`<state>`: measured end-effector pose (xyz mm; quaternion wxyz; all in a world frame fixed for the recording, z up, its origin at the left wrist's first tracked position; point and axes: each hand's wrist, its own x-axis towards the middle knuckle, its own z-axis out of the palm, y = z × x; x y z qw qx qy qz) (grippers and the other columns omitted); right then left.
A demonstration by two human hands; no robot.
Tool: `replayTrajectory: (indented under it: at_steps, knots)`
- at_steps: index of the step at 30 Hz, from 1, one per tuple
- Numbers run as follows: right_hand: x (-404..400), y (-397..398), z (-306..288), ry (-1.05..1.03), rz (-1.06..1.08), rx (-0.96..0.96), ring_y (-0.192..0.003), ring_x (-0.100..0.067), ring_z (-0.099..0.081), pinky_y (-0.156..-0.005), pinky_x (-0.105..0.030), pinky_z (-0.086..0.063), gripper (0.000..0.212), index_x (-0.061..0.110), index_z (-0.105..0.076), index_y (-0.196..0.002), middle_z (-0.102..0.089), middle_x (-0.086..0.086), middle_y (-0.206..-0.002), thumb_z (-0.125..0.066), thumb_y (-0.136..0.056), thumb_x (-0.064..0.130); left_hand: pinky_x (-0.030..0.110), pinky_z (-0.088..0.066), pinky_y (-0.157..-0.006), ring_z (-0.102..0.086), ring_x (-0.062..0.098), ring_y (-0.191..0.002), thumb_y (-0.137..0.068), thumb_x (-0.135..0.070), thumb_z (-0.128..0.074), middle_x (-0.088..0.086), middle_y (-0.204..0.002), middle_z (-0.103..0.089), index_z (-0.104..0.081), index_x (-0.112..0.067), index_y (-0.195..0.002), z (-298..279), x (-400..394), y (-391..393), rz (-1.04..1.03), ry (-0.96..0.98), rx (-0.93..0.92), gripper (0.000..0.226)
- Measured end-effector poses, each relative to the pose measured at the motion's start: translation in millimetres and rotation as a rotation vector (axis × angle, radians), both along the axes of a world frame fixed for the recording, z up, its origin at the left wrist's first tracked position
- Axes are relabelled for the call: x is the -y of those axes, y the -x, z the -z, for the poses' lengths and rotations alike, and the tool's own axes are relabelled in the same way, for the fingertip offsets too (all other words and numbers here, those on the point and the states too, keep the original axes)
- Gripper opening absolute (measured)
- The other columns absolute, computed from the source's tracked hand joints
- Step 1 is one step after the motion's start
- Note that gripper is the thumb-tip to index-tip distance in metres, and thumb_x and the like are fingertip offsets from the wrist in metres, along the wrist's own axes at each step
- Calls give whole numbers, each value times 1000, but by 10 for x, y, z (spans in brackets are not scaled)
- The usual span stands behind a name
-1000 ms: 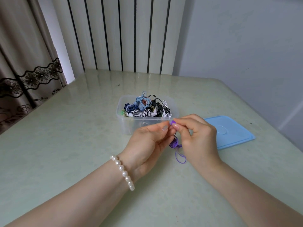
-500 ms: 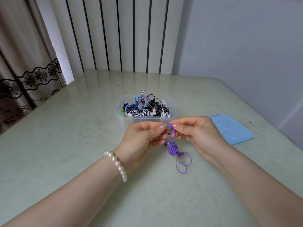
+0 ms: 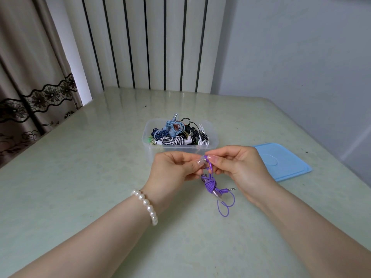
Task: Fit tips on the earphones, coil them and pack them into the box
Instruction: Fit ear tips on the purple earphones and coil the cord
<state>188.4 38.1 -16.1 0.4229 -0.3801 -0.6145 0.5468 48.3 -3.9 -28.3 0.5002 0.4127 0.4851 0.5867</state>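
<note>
- Head view: both bare hands meet above the pale green glossy tabletop (image 3: pixel 80 187), just in front of the clear plastic rectangular box (image 3: pixel 212 141)
- left hand (image 3: pixel 172 169) has its fingers curled, thumb and forefinger pinching a small clear tip at the top of the purple wired earphones (image 3: pixel 210 183); a white pearl bracelet (image 3: pixel 145 205) sits on that wrist
- right hand (image 3: pixel 243 167) also has curled fingers, thumb and forefinger pinching the purple earbud end right against the left hand's fingertips
- purple earphones hang below the two pinches, between the hands and clear of the box; the cord is wound into a tight bundle in the middle, a silver jack plug sticks out to the right, and two loose loops trail at the bottom; whether the loops touch the table cannot be told
- clear plastic box stands open on the table, heaped with coiled earphones in light blue, dark blue, black, white and black-and-white stripes
- light blue flat plastic lid (image 3: pixel 285 159) lies on the table to the right of the box, partly behind the right hand
- beige curtain with black lace trim (image 3: pixel 30 93) hangs at the left, and a white panel with dark vertical stripes (image 3: pixel 152 43) stands behind the table
</note>
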Motion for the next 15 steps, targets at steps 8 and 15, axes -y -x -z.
replayTrajectory:
  at_steps: [8, 15]
  knots:
    - [10, 2, -13, -98, -12, 11, -50, -6, -58, -53, -16, -46, 19, 8, -67, -78, -68, 4, -58, -57, -81, -8, 17, -53, -52, -59, 7, -50, -81, -5, -59, 5, -63, -67, -69, -2, -75, -23, -22, 39, 115, 170, 285, 12]
    - [-7, 5, 2, 180, -110, -175, -56, -17, -58, -67, -33, -45, 14, 8, -73, -72, -68, -9, -66, -59, -71, 4, 15, -50, -50, -57, 5, -47, -60, -9, -65, 2, -59, -67, -74, -8, -64, -9, -24, 63, 151, 135, 284, 10]
